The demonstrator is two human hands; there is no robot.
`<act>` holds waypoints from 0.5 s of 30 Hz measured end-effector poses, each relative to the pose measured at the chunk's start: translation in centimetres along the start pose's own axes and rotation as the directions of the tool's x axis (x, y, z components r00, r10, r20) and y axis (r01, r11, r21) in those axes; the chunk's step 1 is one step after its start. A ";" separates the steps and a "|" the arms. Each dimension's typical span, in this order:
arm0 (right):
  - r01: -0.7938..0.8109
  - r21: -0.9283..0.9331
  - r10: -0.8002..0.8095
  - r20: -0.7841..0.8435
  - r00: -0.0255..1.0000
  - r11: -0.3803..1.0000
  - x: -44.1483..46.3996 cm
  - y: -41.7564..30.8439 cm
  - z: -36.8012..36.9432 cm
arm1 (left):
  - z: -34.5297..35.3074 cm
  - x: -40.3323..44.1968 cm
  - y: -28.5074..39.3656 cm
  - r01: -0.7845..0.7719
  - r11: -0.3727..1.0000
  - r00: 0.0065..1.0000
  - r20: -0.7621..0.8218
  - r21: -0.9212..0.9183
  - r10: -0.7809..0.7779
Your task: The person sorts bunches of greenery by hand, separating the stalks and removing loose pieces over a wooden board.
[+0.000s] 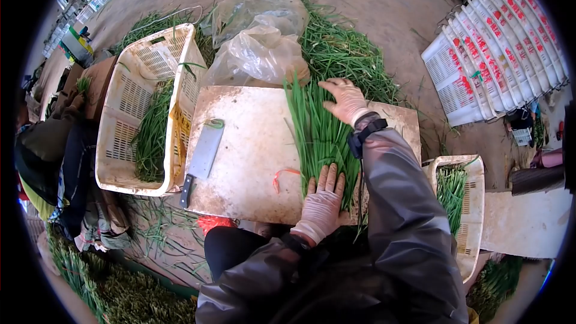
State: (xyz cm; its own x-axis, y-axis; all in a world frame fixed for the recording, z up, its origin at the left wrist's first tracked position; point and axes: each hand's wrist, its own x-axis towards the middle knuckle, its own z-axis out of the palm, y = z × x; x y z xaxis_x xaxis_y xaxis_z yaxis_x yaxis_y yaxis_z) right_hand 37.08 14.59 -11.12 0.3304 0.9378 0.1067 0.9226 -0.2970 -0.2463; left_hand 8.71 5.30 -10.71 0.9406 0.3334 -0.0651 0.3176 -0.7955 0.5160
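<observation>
A loose bundle of garlic chives (318, 126) lies lengthwise on a stained white board (252, 132). My left hand (321, 207), in a thin whitish glove, rests on the near end of the chives with its fingers stretched out. At the far end, my right hand (348, 102), gloved too, is beside and partly over the chives, thumb and fingers apart. A cleaver (207, 151) with a black handle lies at the board's left side. A red strip (285, 177) lies near the chives.
White crates stand left (103, 138) and right (475, 204), both holding greens. Crumpled clear plastic (261, 42) and a heap of greens (342, 42) lie beyond the board. Stacked white crates (498, 48) lean at right. Another person (51, 156) sits at left.
</observation>
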 end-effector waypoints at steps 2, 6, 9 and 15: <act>-0.091 -0.151 0.114 0.150 0.982 0.984 0.4 -0.9 0.9 | -0.1 0.0 0.0 0.002 1.000 1.000 -0.001 -0.007 -0.002; -0.082 -0.116 0.103 0.187 0.977 0.990 0.8 -0.2 0.9 | -0.1 0.0 0.0 0.001 1.000 1.000 -0.001 0.008 -0.001; -0.031 -0.038 0.037 0.184 0.982 0.999 1.1 0.9 1.6 | 0.0 0.0 0.0 0.002 1.000 1.000 -0.004 0.009 -0.002; -0.327 -0.466 0.114 -0.429 0.896 0.822 0.8 2.9 2.3 | 0.0 0.0 0.0 0.001 1.000 1.000 -0.003 0.014 -0.001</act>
State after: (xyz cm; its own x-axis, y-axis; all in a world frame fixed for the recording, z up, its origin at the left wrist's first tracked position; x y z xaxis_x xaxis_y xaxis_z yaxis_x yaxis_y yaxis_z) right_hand 39.53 14.89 -13.91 0.4866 0.7295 0.4807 0.7430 -0.6350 0.2115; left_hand 8.75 5.30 -10.72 0.9397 0.3360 -0.0631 0.3207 -0.8023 0.5035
